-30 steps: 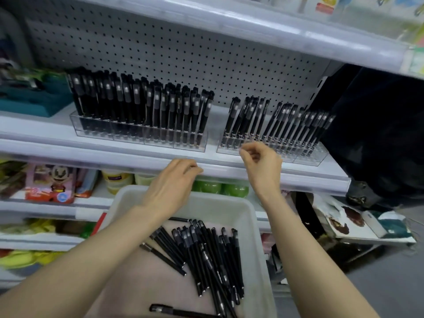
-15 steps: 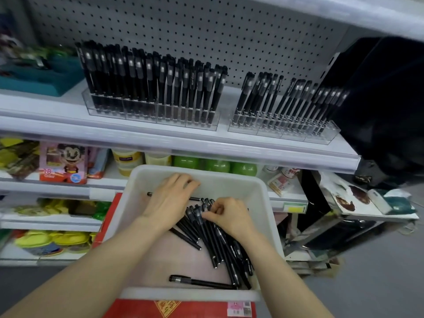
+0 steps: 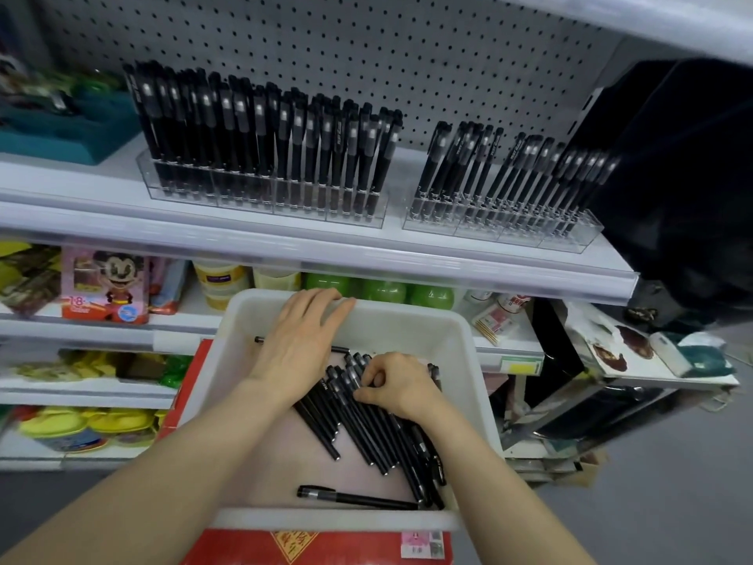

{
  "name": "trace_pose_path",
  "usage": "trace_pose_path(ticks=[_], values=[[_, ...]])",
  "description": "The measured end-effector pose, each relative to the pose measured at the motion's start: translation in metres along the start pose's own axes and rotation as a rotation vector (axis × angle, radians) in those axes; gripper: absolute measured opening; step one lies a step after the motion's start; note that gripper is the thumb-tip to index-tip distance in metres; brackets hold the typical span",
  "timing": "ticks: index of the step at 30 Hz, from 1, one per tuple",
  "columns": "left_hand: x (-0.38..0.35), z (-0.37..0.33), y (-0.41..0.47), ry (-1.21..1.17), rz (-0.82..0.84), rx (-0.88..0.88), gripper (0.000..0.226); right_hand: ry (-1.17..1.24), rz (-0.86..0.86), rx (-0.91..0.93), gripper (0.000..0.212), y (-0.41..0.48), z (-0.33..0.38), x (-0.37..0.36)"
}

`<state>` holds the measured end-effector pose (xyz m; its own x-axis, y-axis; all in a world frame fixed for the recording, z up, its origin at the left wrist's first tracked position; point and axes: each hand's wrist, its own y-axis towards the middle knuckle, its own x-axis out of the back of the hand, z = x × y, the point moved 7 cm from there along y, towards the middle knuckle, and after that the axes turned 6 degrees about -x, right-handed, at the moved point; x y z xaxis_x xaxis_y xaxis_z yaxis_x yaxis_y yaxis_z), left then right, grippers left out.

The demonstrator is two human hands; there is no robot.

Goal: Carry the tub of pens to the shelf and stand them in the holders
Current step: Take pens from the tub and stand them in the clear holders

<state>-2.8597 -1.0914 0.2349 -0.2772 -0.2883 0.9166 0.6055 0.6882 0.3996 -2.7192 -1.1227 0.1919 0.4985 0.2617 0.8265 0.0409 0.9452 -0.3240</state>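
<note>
The white shelf (image 3: 102, 185) carries clear holders (image 3: 260, 197); below it the left hand (image 3: 299, 340) rests flat, fingertips on the tub (image 3: 407, 314) rim, the right hand (image 3: 401, 385) clenches loose pens (image 3: 366, 434) inside

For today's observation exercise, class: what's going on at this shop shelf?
A person is restocking a shelf. The right hand curls round a bunch of black pens in the white tub, while the left hand lies open, fingertips on the tub's far rim. The left clear holder and right clear holder hold standing pens.
</note>
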Motion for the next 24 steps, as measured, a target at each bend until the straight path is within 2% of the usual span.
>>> trace_pose_path(ticks=[3,8,12,14,16,20,24], values=[[0.001,0.0,0.0,0.003,0.014,0.006,0.08,0.073,0.024,0.0,0.011,0.0,0.001,0.005],[0.004,-0.003,0.002,0.036,0.032,0.012,0.079,0.535,0.039,0.013,0.008,-0.006,0.003,0.047],[0.017,-0.003,0.02,0.07,0.079,0.005,0.06,0.716,-0.025,0.131,0.009,-0.011,0.006,0.111],[0.028,-0.006,0.037,0.08,0.08,-0.019,0.047,0.735,-0.101,0.172,0.014,-0.012,0.004,0.146],[0.043,-0.015,0.058,0.062,0.027,-0.053,0.044,0.746,-0.199,0.199,0.014,-0.012,0.002,0.182],[0.073,-0.039,0.102,0.03,-0.101,-0.092,0.063,0.696,-0.477,0.248,0.004,-0.012,-0.003,0.25],[0.077,-0.045,0.142,0.053,-0.121,-0.068,0.082,0.689,-0.753,0.258,0.004,-0.012,-0.006,0.294]])
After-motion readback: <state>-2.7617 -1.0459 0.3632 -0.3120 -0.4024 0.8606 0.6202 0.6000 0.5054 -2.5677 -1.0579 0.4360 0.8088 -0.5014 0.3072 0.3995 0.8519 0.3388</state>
